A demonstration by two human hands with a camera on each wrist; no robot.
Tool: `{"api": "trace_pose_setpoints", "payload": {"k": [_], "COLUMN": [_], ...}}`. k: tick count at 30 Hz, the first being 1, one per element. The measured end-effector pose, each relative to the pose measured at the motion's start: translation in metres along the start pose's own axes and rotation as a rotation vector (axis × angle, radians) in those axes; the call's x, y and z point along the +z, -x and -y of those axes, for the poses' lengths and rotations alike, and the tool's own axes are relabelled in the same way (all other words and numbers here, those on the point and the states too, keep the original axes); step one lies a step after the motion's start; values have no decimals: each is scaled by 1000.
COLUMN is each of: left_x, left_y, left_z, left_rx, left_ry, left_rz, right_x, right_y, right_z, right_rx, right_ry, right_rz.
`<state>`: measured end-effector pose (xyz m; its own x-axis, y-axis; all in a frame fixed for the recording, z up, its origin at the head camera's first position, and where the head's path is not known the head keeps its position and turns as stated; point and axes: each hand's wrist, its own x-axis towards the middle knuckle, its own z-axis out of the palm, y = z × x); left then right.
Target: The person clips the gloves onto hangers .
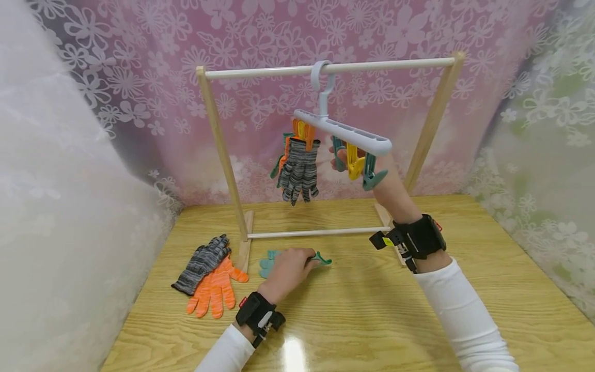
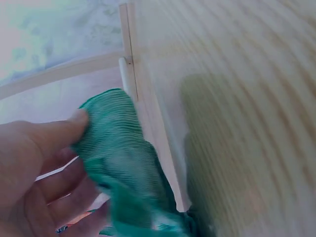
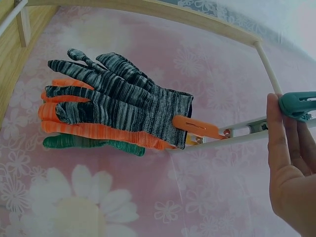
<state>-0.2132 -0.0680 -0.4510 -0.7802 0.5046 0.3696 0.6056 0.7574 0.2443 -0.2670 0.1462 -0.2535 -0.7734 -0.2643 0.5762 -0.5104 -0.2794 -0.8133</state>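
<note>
My left hand (image 1: 289,271) is low over the table and pinches the cuff end of a green glove (image 2: 116,128). The glove's pale green fingers (image 1: 267,263) stick out to the left from under the hand. Raised at the white hanger (image 1: 353,135), my right hand (image 3: 294,185) has its fingers around a teal clothespin (image 1: 338,153). A yellow clothespin (image 1: 355,164) and another teal one (image 1: 372,174) hang nearer to me on the same bar. From orange clothespins (image 3: 197,127) at the hanger's other end hang a grey-black glove (image 1: 299,168), an orange glove and a green glove, overlapping.
The hanger hooks over the top rod (image 1: 386,65) of a wooden rack (image 1: 223,150). Left on the table (image 1: 353,320) lie a grey-black glove (image 1: 201,266) and an orange glove (image 1: 216,289), partly overlapping. Patterned curtains (image 1: 153,93) stand behind and at both sides.
</note>
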Motion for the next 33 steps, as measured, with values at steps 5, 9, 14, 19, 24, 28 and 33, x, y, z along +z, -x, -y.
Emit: {"api": "trace_pose_setpoints", "payload": {"k": [5, 9, 14, 19, 24, 28, 33], "left_x": [-7, -11, -17, -27, -38, -45, -49], "left_y": [-3, -5, -9, -20, -29, -32, -35], "left_z": [-3, -7, -11, -15, -21, -23, -21], "left_rx": [-12, -20, -37, -62, -73, -63, -84], "left_ry": [38, 97, 172, 236, 283, 307, 348], "left_rz": [-113, -171, -218, -269, -319, -367, -397], "right_x": [-1, -2, -3, -3, -2, 0, 3], "right_y": [0, 2, 3, 5, 6, 5, 1], "right_z": [1, 1, 2, 1, 0, 2, 4], "right_rx": [-5, 5, 17, 25, 37, 36, 43], "right_ry": [-11, 4, 31, 92, 143, 163, 143], "right_rz": [12, -2, -5, -28, -57, -62, -25]}}
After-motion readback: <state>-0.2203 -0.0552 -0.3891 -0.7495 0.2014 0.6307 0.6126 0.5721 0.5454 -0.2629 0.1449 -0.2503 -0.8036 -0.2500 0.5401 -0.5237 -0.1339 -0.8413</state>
